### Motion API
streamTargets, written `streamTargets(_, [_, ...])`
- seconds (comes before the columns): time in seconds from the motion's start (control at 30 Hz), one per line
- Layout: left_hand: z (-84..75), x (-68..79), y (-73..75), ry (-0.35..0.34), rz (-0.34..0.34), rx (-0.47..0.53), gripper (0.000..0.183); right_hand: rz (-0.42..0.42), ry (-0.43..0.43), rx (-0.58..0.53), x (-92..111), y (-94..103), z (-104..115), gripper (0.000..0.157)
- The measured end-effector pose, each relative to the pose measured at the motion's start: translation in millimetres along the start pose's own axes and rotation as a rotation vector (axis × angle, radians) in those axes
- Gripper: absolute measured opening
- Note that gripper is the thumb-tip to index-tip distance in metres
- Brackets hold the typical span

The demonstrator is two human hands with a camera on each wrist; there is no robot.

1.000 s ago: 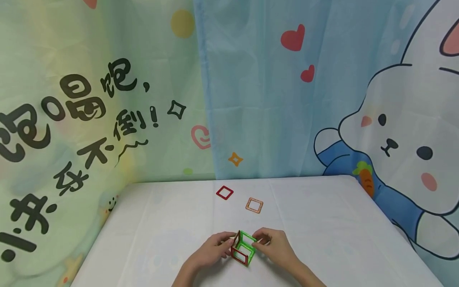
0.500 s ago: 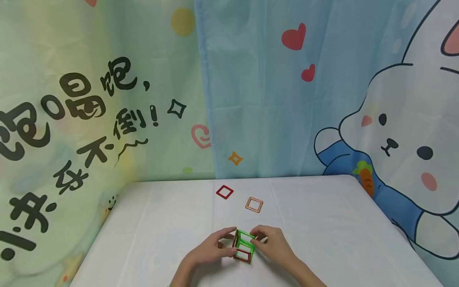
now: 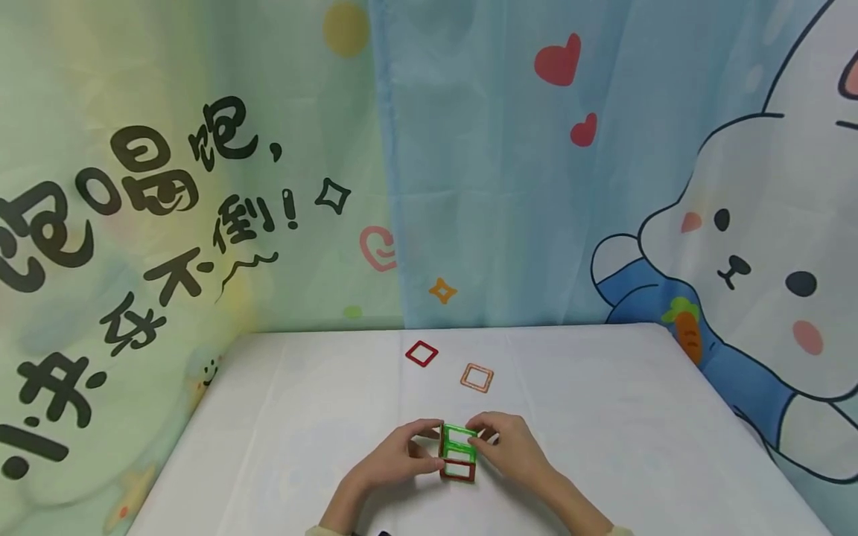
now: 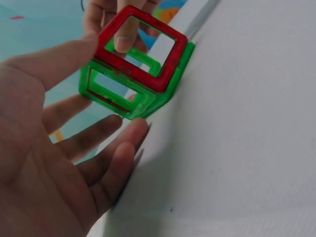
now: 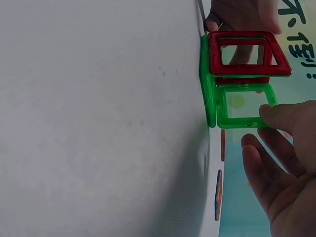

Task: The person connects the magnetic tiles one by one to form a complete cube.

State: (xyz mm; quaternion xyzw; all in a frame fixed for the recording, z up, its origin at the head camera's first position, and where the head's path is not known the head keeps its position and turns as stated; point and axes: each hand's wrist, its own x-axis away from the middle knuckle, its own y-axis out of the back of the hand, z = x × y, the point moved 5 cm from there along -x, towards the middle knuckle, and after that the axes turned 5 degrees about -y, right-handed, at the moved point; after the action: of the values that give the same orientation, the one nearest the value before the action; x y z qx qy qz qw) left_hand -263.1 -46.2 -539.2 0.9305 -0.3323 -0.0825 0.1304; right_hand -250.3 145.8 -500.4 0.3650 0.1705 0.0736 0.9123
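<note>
Red and green see-through magnetic tiles, hollow square frames, are joined into a small box shape point(image 3: 459, 447) near the table's front. My left hand point(image 3: 395, 463) grips its left side, thumb at the near red tile point(image 4: 140, 79) and forefinger at the far side. On the right, my right hand point(image 3: 511, 449) pinches an upright green tile point(image 5: 242, 123) between thumb and fingers. One green tile point(image 5: 208, 84) lies flat at the bottom, against the tabletop. The right forefinger's tip is partly hidden behind the green frame.
Two loose tiles lie flat farther back on the white table point(image 3: 322, 402): a red square point(image 3: 415, 359) and an orange one point(image 3: 474, 386) to its right. A printed curtain point(image 3: 496, 186) hangs behind the table's far edge.
The tile box has turned so its near red side faces me squarely. My left thumb and forefinger have spread along its left side; my right hand keeps its pinch.
</note>
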Motion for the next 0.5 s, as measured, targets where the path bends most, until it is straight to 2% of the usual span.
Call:
streamTargets(0.2, [-0.1, -0.6, 6.5, -0.009, -0.06, -0.068, 0.041, 0.018, 0.009, -0.05, -6, 0.3, 1, 0.017])
streamTargets(0.37, [0.5, -1.9, 8.6, -0.024, -0.072, -0.02, 0.032, 0.041, -0.005, -0.07, -10, -2.0, 0, 0.016])
streamTargets(0.5, [3.5, -1.7, 9.7, -0.032, -0.103, -0.031, 0.029, 0.051, -0.007, -0.077, -13, -4.5, -1, 0.015])
